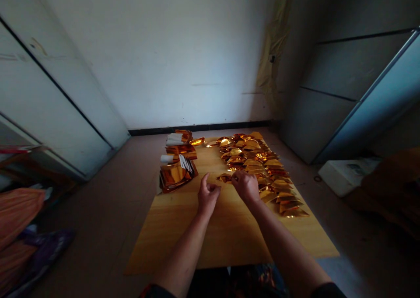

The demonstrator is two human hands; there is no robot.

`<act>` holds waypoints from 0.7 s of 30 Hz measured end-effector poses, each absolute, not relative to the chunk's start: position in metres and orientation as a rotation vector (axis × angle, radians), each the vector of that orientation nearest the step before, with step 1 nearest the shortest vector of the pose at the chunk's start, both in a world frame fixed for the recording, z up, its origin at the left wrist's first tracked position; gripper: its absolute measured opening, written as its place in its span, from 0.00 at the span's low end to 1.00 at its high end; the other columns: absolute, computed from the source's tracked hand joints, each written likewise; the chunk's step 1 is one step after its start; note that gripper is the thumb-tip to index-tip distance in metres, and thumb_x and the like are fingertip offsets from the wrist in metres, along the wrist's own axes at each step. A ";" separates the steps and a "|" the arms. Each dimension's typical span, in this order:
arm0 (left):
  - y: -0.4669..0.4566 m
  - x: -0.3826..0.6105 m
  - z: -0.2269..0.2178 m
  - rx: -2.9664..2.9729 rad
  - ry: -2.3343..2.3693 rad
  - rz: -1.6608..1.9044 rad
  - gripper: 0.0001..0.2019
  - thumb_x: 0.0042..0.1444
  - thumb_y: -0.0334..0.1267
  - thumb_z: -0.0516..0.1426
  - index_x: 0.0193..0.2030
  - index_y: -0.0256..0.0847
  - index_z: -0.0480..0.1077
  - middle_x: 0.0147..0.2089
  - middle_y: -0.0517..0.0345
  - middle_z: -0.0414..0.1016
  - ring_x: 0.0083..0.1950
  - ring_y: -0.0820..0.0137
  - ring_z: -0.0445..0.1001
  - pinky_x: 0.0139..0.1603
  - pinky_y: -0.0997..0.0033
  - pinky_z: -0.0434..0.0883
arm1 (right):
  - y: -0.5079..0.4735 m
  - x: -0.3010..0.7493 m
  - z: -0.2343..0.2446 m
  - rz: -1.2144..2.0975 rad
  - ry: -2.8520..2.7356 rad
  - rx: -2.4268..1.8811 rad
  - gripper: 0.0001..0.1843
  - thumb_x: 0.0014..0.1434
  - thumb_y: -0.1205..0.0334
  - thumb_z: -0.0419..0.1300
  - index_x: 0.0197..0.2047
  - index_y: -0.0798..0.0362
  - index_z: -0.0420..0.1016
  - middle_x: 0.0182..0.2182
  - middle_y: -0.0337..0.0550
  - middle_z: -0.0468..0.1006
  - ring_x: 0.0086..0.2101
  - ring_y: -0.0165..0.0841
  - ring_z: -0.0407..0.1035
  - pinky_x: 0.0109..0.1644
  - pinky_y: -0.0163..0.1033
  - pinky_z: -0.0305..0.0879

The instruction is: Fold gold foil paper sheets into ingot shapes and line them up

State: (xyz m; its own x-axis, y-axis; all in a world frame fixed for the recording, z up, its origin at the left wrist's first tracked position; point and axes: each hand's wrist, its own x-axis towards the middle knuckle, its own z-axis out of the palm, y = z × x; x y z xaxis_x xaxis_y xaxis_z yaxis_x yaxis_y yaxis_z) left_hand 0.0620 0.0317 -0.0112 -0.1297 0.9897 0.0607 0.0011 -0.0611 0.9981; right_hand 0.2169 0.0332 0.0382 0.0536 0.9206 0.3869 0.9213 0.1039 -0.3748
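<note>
My right hand [246, 186] is closed, its fingertips at the end of a small folded gold foil paper [224, 178] just over the table. Its fingers partly hide that end of the piece. Left of the same piece, my left hand [208, 197] has its thumb and fingers apart, with nothing visible between them. Many folded gold foil pieces [252, 162] lie in overlapping rows along the right side of the wooden table [197, 236]. On the left side sits a stack of flat gold foil sheets [175, 175] with white edges showing.
Further back on the left are more foil sheets [180, 151] and a bundle with white paper [175, 138]. A white wall [183, 57] stands behind the table. A grey cabinet [328, 101] and a white box [337, 175] are at right; orange cloth [21, 215] is at left.
</note>
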 end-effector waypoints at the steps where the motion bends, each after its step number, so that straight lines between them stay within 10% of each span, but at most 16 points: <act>1: 0.030 0.061 -0.011 1.220 1.272 1.353 0.34 0.46 0.36 0.60 0.61 0.39 0.57 0.26 0.66 0.68 0.26 0.75 0.68 0.30 0.77 0.65 | 0.039 0.225 0.043 -0.042 -1.830 -1.814 0.08 0.55 0.65 0.55 0.29 0.50 0.76 0.30 0.42 0.78 0.30 0.30 0.68 0.35 0.33 0.52; 21: 0.023 0.061 -0.012 1.281 1.263 1.249 0.24 0.48 0.33 0.55 0.54 0.39 0.63 0.28 0.66 0.67 0.28 0.77 0.66 0.30 0.80 0.64 | 0.182 0.310 0.055 -0.206 -1.607 -2.322 0.12 0.57 0.60 0.53 0.35 0.53 0.77 0.35 0.49 0.79 0.32 0.34 0.68 0.39 0.40 0.51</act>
State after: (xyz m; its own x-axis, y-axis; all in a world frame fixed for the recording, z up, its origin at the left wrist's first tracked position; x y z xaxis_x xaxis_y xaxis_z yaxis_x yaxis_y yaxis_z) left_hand 0.0608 0.0229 -0.0124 -0.0396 0.9976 0.0571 0.0686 -0.0543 0.9962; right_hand 0.3104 0.1825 0.0548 0.3604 0.8866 0.2900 0.9311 -0.3230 -0.1697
